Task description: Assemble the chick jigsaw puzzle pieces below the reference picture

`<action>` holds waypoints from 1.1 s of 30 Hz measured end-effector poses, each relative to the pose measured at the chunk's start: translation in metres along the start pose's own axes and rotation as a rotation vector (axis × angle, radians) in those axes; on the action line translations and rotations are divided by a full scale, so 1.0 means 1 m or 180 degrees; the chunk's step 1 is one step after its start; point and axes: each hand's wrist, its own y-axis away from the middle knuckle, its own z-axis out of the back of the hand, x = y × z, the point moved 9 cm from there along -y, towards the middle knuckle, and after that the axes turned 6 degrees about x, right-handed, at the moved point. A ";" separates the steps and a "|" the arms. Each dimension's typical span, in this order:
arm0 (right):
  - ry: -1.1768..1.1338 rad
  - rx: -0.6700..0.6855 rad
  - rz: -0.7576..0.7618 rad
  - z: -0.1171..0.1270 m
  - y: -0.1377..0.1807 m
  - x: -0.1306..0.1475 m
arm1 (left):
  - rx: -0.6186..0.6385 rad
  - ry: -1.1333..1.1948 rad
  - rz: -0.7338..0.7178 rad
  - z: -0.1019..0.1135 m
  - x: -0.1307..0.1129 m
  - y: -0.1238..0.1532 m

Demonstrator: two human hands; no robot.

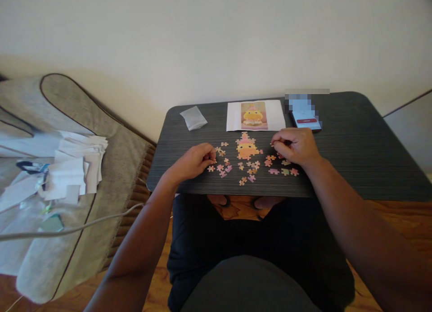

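A partly joined jigsaw puzzle (245, 150) lies mid-table, showing a yellow face under a pink top. To its left, my left hand (197, 160) is closed in a pinch, with the edge of a small puzzle piece showing at the fingertips. My right hand (297, 145) is also closed, right of the joined part, pinching a puzzle piece (272, 144) mostly hidden by the fingers. Loose pieces (222, 170) lie around the left hand. Others (252, 165) are spread below the joined part, and more pieces (285, 172) lie beneath the right hand.
Behind the puzzle, a printed reference picture (254, 116) lies on the dark table (351, 145). A phone (306, 116) is at its right and a clear plastic bag (194, 118) at its left. Papers (72, 168) cover a sofa (111, 168) on the left, crossed by a cable (87, 225).
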 end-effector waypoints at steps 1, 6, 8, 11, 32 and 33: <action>-0.0008 0.0003 -0.0010 0.000 0.000 0.001 | -0.0008 0.0116 0.0057 0.000 0.002 0.000; -0.0200 -0.0047 0.0041 0.001 -0.003 0.012 | -0.0095 0.1179 0.0231 0.001 0.003 -0.014; -0.0343 -0.0041 0.0039 0.002 -0.007 0.019 | -0.0061 0.1528 0.0241 0.001 -0.003 -0.025; -0.0764 0.0243 -0.0193 -0.005 -0.021 0.029 | -0.0117 0.1670 0.0224 0.005 -0.013 -0.047; -0.1738 0.1633 -0.0699 -0.032 -0.070 -0.015 | -0.0904 0.1477 -0.0428 0.035 -0.010 -0.125; -0.1800 0.1676 -0.0797 -0.032 -0.066 -0.021 | -0.0991 0.1422 -0.0423 0.034 -0.008 -0.123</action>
